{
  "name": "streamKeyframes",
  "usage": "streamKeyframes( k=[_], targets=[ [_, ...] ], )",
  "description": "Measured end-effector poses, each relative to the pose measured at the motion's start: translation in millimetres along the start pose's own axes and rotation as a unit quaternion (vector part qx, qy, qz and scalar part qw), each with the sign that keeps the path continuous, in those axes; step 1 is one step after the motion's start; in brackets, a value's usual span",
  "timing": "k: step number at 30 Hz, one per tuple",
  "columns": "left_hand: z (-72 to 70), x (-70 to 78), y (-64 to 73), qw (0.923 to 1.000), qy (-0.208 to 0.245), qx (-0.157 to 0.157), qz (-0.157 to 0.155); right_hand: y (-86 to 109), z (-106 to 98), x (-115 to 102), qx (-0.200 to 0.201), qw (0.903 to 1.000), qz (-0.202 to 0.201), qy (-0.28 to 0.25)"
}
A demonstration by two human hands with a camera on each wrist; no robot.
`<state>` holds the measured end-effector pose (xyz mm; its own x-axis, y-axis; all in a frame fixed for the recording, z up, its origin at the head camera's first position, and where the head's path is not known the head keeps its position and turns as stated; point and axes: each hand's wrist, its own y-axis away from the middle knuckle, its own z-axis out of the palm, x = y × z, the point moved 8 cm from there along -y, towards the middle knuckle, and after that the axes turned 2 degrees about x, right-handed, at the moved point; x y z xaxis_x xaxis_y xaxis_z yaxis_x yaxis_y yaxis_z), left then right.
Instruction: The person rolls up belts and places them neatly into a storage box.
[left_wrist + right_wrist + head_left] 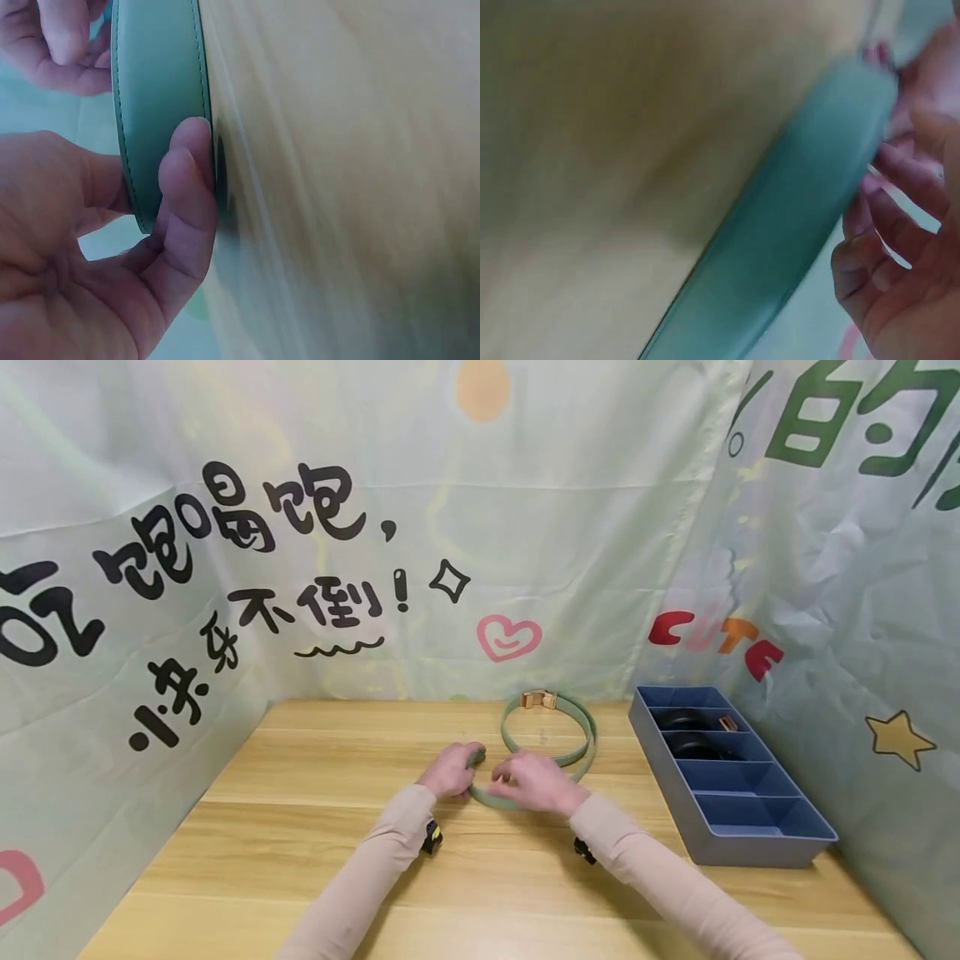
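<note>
A sage-green belt (pixel 586 727) with a gold-toned buckle (pixel 538 699) lies looped on the table. Its stitched strap (pixel 159 82) stands on edge where my left hand (pixel 450 770) pinches it close to the tip, between thumb and fingers. My right hand (pixel 538 781) is just to the right, beside the inner side of the loop. In the right wrist view, its fingers are loosely bent next to the strap (pixel 765 232), with no grip round it; whether they touch it I cannot tell.
To the right stands a blue-grey divided box (pixel 750 850). Its rear compartments hold black rolled belts (pixel 692 746), one with a gold-coloured buckle (pixel 727 722). Printed cloth (pixel 585 568) closes off the wooden table (pixel 337 752) at the back and sides.
</note>
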<state>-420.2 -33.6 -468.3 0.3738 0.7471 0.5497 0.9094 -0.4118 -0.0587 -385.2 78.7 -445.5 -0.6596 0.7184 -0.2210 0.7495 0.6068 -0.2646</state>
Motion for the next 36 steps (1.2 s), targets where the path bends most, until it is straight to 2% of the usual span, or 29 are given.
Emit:
streamKeyframes(
  k=[3,6,10,13,17,21,24,29,33,36],
  targets=[
    [2.4,1.1,-1.1,0.9998,0.017,-0.003,0.005,-1.6,12,-18,-0.02,0.9989,-0.043,0.003],
    [5.6,0.1,-1.1,0.9987,0.048,-0.016,0.004,-2.4,19,-21,-0.036,0.9973,-0.063,-0.015],
    [7.8,-1.1,-1.2,0.9973,0.071,-0.017,-0.005,0.2,19,-11,-0.046,0.9974,-0.051,-0.023],
    [7.5,-0.2,-0.2,0.9965,0.081,-0.008,-0.02,2.6,14,-5,-0.032,0.9988,-0.037,0.007],
    [6.9,5.2,0.5,0.9955,0.088,0.006,-0.035,4.6,9,-5,0.001,0.9982,-0.041,0.043],
    [7.5,11.5,-0.8,0.9961,0.079,0.009,-0.038,4.3,11,-5,0.002,0.9989,-0.032,0.034],
    [7.5,14.2,-1.0,0.9951,0.089,-0.003,-0.043,1.5,15,-3,-0.021,0.9995,-0.023,0.01],
    [8.4,18.1,-2.4,0.9919,0.115,-0.04,-0.035,-3.8,16,-4,-0.044,0.9975,-0.052,-0.018],
    [9.7,22.4,-1.5,0.9941,0.091,-0.059,-0.009,-3.8,13,-1,-0.042,0.9958,-0.072,-0.038],
    [7.9,22.8,-0.2,0.997,0.061,-0.048,-0.01,-3.5,12,3,-0.042,0.995,-0.078,-0.045]
  ],
)
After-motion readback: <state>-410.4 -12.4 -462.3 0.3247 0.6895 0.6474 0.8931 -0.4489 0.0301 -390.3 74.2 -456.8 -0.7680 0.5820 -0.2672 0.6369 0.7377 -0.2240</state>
